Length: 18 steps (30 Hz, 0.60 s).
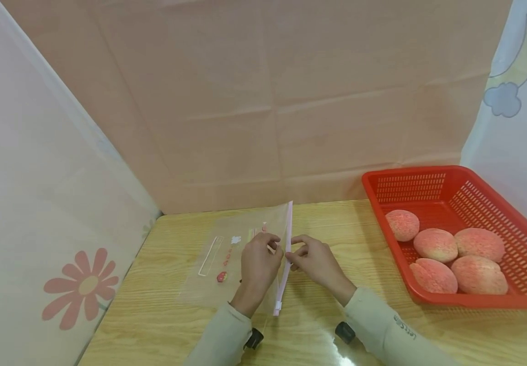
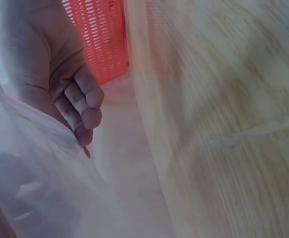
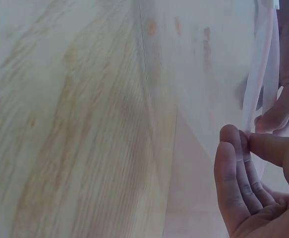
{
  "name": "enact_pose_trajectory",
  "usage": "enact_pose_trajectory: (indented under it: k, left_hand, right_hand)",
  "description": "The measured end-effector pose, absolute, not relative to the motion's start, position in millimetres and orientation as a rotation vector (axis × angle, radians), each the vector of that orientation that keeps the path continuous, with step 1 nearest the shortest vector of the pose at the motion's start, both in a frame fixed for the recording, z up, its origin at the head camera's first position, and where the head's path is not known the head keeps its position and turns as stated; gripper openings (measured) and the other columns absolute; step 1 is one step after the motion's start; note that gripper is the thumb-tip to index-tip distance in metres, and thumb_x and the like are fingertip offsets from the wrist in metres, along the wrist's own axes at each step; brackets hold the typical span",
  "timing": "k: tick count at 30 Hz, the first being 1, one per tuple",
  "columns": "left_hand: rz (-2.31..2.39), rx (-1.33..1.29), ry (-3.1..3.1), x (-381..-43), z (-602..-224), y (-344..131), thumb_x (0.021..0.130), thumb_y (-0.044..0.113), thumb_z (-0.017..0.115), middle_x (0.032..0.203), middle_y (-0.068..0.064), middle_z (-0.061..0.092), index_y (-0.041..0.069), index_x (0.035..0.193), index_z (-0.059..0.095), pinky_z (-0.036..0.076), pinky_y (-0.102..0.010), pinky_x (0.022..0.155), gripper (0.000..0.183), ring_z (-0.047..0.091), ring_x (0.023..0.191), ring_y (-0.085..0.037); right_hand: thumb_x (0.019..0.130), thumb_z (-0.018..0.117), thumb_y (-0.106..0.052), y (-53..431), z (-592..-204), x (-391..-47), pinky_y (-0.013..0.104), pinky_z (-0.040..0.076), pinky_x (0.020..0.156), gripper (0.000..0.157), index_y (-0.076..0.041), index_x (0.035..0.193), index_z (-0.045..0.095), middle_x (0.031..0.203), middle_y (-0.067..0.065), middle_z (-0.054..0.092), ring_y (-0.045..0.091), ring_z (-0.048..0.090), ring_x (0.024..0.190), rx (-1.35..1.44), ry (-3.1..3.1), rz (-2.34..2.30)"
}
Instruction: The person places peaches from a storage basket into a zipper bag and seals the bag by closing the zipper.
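A translucent zipper bag (image 1: 231, 254) with a strawberry print lies on the table, its pink zip strip (image 1: 289, 218) standing raised on the right. The white slider (image 1: 278, 306) sits at the strip's near end. My left hand (image 1: 260, 262) pinches the left side of the bag's mouth. Opposite it, my right hand (image 1: 314, 260) pinches the zip strip between thumb and fingers. In the right wrist view, the right hand's fingers (image 3: 236, 173) bend toward the thumb at the strip. In the left wrist view, the bag's film partly covers the right hand (image 2: 60, 74).
A red plastic basket (image 1: 384, 229) with several peaches (image 1: 434, 245) stands at the right of the wooden table (image 1: 153, 300). A peach-coloured cloth (image 1: 226, 112) hangs behind, and a flower-printed sheet (image 1: 25, 193) stands at the left.
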<state>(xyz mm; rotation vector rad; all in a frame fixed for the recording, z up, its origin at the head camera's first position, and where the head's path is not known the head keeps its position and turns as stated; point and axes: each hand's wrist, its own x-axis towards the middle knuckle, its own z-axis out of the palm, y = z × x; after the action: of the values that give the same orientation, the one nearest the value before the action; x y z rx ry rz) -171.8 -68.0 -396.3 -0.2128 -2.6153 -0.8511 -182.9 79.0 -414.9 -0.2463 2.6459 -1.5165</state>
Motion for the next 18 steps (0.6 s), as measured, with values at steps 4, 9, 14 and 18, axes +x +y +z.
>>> enact_pose_trajectory:
  k: [4,9,14,18]
  left_hand:
    - [-0.879,-0.211,-2.566,-169.5,-394.3,-67.7,0.078,0.003,0.068,0.078,-0.002,0.067,0.007,0.090,0.072,0.040,-0.007,0.047,0.013,0.060,0.059,-0.007]
    - [-0.873,-0.225,-2.507,-168.1,-392.6,-67.0,0.076,0.001,0.069,0.075,-0.002,0.066,0.006,0.088,0.071,0.044,-0.010,0.050,0.013,0.063,0.062,-0.009]
    - [-0.828,-0.226,-2.459,-168.5,-391.3,-66.8,0.074,0.001,0.071,0.073,-0.001,0.065,0.006,0.085,0.071,0.047,-0.012,0.052,0.012,0.063,0.061,-0.009]
    - [-0.825,-0.231,-2.424,-168.2,-387.9,-68.1,0.073,0.000,0.072,0.073,-0.002,0.065,0.005,0.084,0.071,0.048,-0.013,0.053,0.013,0.063,0.061,-0.010]
  right_hand:
    - [0.084,0.071,-0.019,80.1,-414.5,-181.4,0.024,0.051,0.053,0.042,-0.007,0.123,0.058,0.072,-0.002,0.072,0.017,0.070,0.064,-0.227,2.665,-1.506]
    - [0.082,0.073,-0.016,81.8,-416.3,-181.1,0.024,0.052,0.053,0.043,-0.007,0.121,0.059,0.071,-0.002,0.072,0.017,0.070,0.062,-0.180,2.672,-1.503]
    - [0.081,0.074,-0.017,84.6,-419.8,-182.3,0.024,0.052,0.054,0.043,-0.008,0.121,0.059,0.072,-0.001,0.073,0.016,0.070,0.062,-0.121,2.668,-1.494]
    - [0.081,0.074,-0.018,87.4,-422.2,-183.6,0.024,0.052,0.054,0.043,-0.010,0.121,0.060,0.073,-0.001,0.073,0.016,0.070,0.063,-0.085,2.662,-1.492]
